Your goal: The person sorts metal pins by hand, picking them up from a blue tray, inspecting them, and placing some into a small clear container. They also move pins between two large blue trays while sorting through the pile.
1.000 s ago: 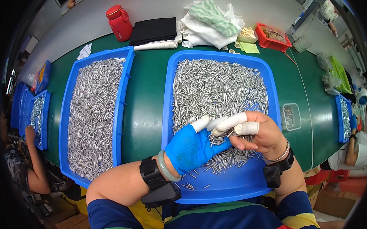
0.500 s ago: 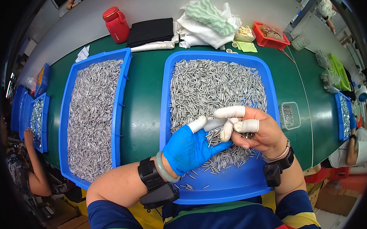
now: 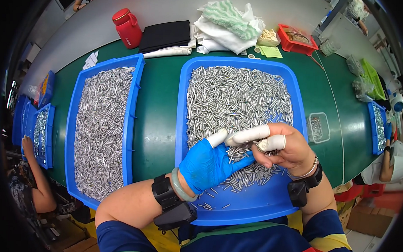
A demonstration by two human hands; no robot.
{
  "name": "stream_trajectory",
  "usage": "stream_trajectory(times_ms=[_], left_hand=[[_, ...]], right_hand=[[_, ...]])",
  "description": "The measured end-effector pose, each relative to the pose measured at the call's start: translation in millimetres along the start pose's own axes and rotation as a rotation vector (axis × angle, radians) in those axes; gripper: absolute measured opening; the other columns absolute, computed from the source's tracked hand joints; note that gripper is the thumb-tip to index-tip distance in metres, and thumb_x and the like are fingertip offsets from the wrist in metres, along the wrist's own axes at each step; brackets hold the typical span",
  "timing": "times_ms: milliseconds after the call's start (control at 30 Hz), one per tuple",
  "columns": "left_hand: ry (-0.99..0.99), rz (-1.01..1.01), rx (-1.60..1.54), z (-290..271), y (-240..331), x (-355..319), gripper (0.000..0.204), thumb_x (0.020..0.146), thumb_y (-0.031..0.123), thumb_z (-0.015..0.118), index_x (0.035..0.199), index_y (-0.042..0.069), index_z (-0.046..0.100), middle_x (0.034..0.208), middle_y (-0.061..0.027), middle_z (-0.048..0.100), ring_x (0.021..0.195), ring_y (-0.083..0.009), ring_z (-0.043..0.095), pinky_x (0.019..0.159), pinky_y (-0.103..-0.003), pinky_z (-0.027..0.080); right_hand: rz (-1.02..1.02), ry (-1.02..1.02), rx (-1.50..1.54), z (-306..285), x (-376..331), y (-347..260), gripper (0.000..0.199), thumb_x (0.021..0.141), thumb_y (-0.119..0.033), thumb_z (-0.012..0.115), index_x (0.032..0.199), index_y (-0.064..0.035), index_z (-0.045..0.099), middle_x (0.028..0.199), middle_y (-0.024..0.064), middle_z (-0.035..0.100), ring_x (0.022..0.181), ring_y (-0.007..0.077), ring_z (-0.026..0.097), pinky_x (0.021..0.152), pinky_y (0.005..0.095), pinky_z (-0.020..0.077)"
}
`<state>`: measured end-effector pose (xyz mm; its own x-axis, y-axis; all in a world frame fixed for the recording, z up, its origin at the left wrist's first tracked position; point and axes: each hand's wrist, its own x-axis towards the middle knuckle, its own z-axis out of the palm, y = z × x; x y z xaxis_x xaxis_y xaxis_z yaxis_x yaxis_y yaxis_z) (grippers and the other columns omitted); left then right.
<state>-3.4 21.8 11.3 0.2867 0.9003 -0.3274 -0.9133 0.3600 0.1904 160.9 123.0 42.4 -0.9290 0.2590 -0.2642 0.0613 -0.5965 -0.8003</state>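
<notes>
In front of me is a blue tray [image 3: 257, 208] heaped with small shiny metal pins [image 3: 236, 93]. Over its near part, my left hand [image 3: 208, 163] wears a blue glove with a white cot on the thumb. It is turned palm up, its fingers partly curled, and its thumb tip meets my right index finger. What it pinches there is hidden. White cots cover fingers of my right hand [image 3: 284, 145], which comes in from the right. Its fingers are curled round several metal pins, seen between the thumb and the fingers.
To the left stands a second blue tray [image 3: 133, 128] full of pins. Behind are a red flask [image 3: 128, 28], black cloth [image 3: 166, 34], white and green cloths [image 3: 231, 22] and a red basket [image 3: 298, 39]. A clear tub [image 3: 318, 127] sits right. Co-workers' arms show at both sides.
My right index finger has come down and left to my left thumb tip, and another cot-covered finger has drawn out of sight. My left hand stays nearly in place.
</notes>
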Motion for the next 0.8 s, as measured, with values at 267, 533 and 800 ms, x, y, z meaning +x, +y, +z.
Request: stream_trajectory(times_ms=[267, 533, 800], left_hand=[[-0.019, 0.033, 0.037, 2, -1, 0, 0.046, 0.092, 0.026, 0.031, 0.126, -0.005, 0.032, 0.127, -0.0206, 0.039, 0.115, -0.0327, 0.042, 0.098, -0.048, 0.035], [-0.013, -0.02, -0.018, 1, 1, -2, 0.039, 0.094, 0.025, 0.033, 0.119, -0.004, 0.039, 0.118, -0.0162, 0.045, 0.112, -0.0269, 0.045, 0.096, -0.042, 0.04], [0.027, -0.034, 0.027, 2, 1, -3, 0.04, 0.093, 0.027, 0.034, 0.119, -0.003, 0.039, 0.118, -0.0159, 0.045, 0.109, -0.0239, 0.047, 0.095, -0.041, 0.041]], right_hand=[[-0.128, 0.037, 0.178, -1, 4, -1, 0.048, 0.071, 0.003, 0.038, 0.119, 0.0074, 0.044, 0.097, 0.0216, 0.057, 0.047, 0.0071, 0.041, 0.036, 0.0161, 0.0268], [-0.119, 0.14, -0.073, 0, 0, -2, 0.032, 0.08, 0.0, 0.044, 0.112, 0.0027, 0.053, 0.09, 0.0145, 0.061, 0.049, 0.0052, 0.041, 0.038, 0.0158, 0.0295], [-0.16, 0.363, -0.785, 12, 7, 9, 0.016, 0.08, -0.008, 0.059, 0.095, -0.0047, 0.064, 0.07, 0.0041, 0.063, 0.052, 0.0065, 0.05, 0.046, 0.0222, 0.0395]])
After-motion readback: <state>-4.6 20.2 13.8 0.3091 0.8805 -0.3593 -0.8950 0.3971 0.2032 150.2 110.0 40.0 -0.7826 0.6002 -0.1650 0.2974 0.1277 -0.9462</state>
